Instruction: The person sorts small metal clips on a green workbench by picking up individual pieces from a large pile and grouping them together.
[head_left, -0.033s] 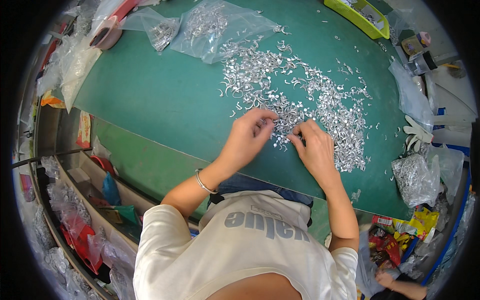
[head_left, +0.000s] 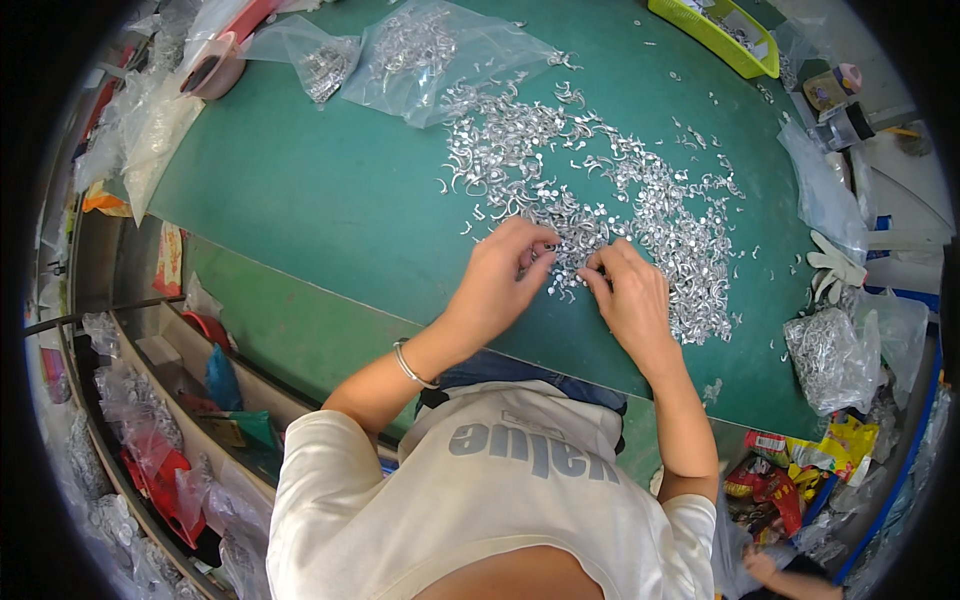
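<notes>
A loose spread of small silver metal pieces (head_left: 690,240), many of them curved like hooks, covers the middle and right of the green table (head_left: 300,190). At its near edge my left hand (head_left: 505,268) has its fingers curled and its thumb drawn toward them. A small piece may be between them, too small to make out. Close by on the right, my right hand (head_left: 632,295) rests low over the pieces. Its thumb and forefinger come together at the pile's edge, and what they pinch, if anything, does not show. Several pieces lie between the two hands.
Clear plastic bags of silver pieces (head_left: 415,55) lie at the back. A yellow-green basket (head_left: 715,35) stands back right, a pink bowl (head_left: 215,75) back left. A white glove (head_left: 835,268) and a filled bag (head_left: 832,355) lie at right. Another person's hand (head_left: 762,568) shows lower right.
My left hand has turned slightly, its thumb shifting right toward the pile. My right hand has hardly moved. The other person's hand at lower right has moved a little left and down.
</notes>
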